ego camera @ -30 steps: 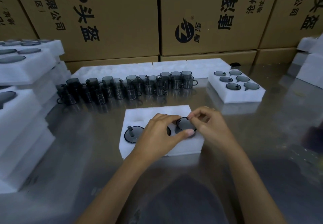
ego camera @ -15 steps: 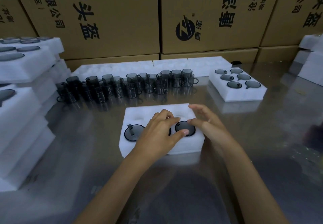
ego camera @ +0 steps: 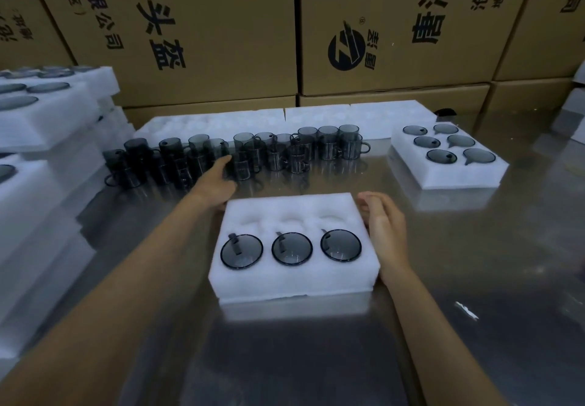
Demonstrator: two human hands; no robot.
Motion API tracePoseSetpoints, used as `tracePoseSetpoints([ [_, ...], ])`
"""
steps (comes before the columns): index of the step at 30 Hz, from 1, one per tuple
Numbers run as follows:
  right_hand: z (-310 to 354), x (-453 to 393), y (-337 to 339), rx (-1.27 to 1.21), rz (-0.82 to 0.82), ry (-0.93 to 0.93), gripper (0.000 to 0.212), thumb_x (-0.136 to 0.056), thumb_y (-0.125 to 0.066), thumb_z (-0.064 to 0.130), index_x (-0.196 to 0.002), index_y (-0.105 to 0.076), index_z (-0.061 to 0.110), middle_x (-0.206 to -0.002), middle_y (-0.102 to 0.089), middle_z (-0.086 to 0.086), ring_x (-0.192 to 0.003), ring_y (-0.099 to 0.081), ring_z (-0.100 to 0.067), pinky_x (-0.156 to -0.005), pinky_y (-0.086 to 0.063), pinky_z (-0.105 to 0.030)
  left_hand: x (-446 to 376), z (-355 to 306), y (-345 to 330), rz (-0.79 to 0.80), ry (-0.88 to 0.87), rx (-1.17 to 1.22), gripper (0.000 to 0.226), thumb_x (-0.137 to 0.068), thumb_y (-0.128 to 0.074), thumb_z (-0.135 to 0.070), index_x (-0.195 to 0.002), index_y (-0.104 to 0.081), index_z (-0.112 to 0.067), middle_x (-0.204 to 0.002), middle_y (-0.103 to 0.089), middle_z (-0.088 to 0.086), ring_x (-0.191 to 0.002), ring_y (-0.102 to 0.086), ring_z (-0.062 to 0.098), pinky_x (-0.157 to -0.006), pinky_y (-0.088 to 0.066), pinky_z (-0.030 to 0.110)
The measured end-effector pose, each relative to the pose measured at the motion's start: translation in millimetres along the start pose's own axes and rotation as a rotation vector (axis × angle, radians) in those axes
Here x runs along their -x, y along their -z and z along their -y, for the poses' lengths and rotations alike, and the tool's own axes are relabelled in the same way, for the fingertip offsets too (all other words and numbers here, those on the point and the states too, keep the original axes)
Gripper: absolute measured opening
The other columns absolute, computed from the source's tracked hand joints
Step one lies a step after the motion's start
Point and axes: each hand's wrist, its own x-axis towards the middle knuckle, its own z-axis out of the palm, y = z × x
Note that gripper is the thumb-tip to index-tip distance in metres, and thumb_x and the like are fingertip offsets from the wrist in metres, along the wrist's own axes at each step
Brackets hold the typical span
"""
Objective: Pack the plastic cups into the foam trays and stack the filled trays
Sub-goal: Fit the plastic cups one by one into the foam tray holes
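A white foam tray (ego camera: 294, 282) lies in front of me on the steel table. Its near row holds three dark plastic cups (ego camera: 292, 248); the far row of three pockets is bare. My left hand (ego camera: 218, 179) reaches past the tray's far left corner, its fingers stretched out to the row of loose dark cups (ego camera: 240, 152), and holds nothing. My right hand (ego camera: 384, 219) lies open along the tray's right side, fingers straight. A filled foam tray (ego camera: 449, 171) with several cups sits at the right.
Stacks of filled foam trays (ego camera: 41, 139) rise at the left edge. Flat foam sheets (ego camera: 364, 117) lie behind the cup row, with cardboard boxes (ego camera: 380, 26) behind them. More foam pieces (ego camera: 573, 108) sit at the far right.
Both hands have left the right-hand cup in the tray. The left hand moved forward and left to the loose cups; the right hand slid to the tray's right side.
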Motion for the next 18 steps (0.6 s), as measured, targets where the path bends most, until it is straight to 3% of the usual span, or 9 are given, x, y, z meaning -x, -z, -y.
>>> tracePoseSetpoints([
  [2,-3,-4,1,-0.002,0.012,0.005,0.016,-0.093,-0.057,0.031,-0.094,-0.073,0.028,-0.1,-0.073,0.01,-0.104,-0.067,-0.013,-0.101,-0.05,-0.046,-22,-2,-7,-0.047,-0.028,-0.045,0.067,-0.096,-0.048,-0.004,-0.155,-0.027,-0.027,-0.101,-0.065,0.018,-0.067,-0.056,0.022,-0.057,-0.045,0.026],
  [4,-6,-5,1,0.0,0.015,0.011,0.016,-0.092,-0.057,0.032,-0.093,-0.073,0.031,-0.1,-0.073,0.012,-0.105,-0.066,-0.012,-0.102,-0.049,-0.047,-37,-3,-14,-0.071,-0.056,-0.134,0.058,-0.097,-0.048,-0.006,-0.15,-0.038,-0.025,-0.121,-0.063,0.021,-0.087,-0.062,0.031,-0.073,-0.049,0.031],
  [6,-8,-7,2,-0.002,0.012,0.016,0.017,-0.092,-0.056,0.033,-0.093,-0.073,0.031,-0.101,-0.073,0.012,-0.106,-0.066,-0.013,-0.102,-0.049,-0.048,-45,1,-20,-0.113,-0.08,-0.183,0.037,-0.097,-0.052,-0.008,-0.133,-0.052,-0.019,-0.123,-0.063,0.021,-0.099,-0.063,0.036,-0.083,-0.05,0.035],
  [8,-9,-8,2,-0.021,0.013,0.004,0.018,-0.094,-0.056,0.029,-0.091,-0.073,0.029,-0.102,-0.073,0.01,-0.106,-0.066,-0.016,-0.102,-0.049,-0.047,-44,7,-24,-0.176,-0.074,-0.164,0.016,-0.095,-0.062,-0.014,-0.109,-0.055,-0.016,-0.116,-0.067,0.016,-0.098,-0.062,0.032,-0.082,-0.047,0.032],
  [12,-7,-9,3,-0.108,0.005,-0.036,0.023,-0.096,-0.054,0.02,-0.086,-0.074,0.023,-0.111,-0.072,0.004,-0.111,-0.066,-0.019,-0.09,-0.055,-0.039,-27,16,-21,-0.243,-0.163,-0.111,0.022,-0.085,-0.077,-0.02,-0.089,-0.059,-0.01,-0.096,-0.068,0.012,-0.094,-0.062,0.031,-0.076,-0.043,0.03],
  [14,-7,-8,3,-0.122,0.015,-0.042,0.022,-0.096,-0.055,0.021,-0.086,-0.074,0.022,-0.115,-0.072,0.001,-0.111,-0.066,-0.017,-0.082,-0.054,-0.032,-10,17,-14,-0.283,-0.258,-0.105,0.022,-0.082,-0.08,-0.021,-0.083,-0.058,-0.016,-0.088,-0.065,0.005,-0.088,-0.062,0.029,-0.07,-0.043,0.032],
  [16,-7,-7,4,-0.11,0.025,-0.04,0.021,-0.096,-0.055,0.023,-0.088,-0.074,0.022,-0.116,-0.071,-0.001,-0.111,-0.066,-0.017,-0.082,-0.054,-0.032,9,16,-4,-0.36,-0.346,-0.139,0.029,-0.079,-0.082,-0.027,-0.088,-0.054,-0.025,-0.089,-0.063,-0.003,-0.082,-0.061,0.023,-0.069,-0.045,0.035],
  [18,-8,-8,4,-0.103,0.02,-0.036,0.021,-0.097,-0.055,0.024,-0.09,-0.074,0.021,-0.114,-0.072,-0.001,-0.111,-0.066,-0.018,-0.089,-0.054,-0.035,28,13,5,-0.431,-0.404,-0.15,0.045,-0.077,-0.083,-0.031,-0.108,-0.05,-0.032,-0.102,-0.063,-0.01,-0.08,-0.061,0.014,-0.072,-0.048,0.034],
])
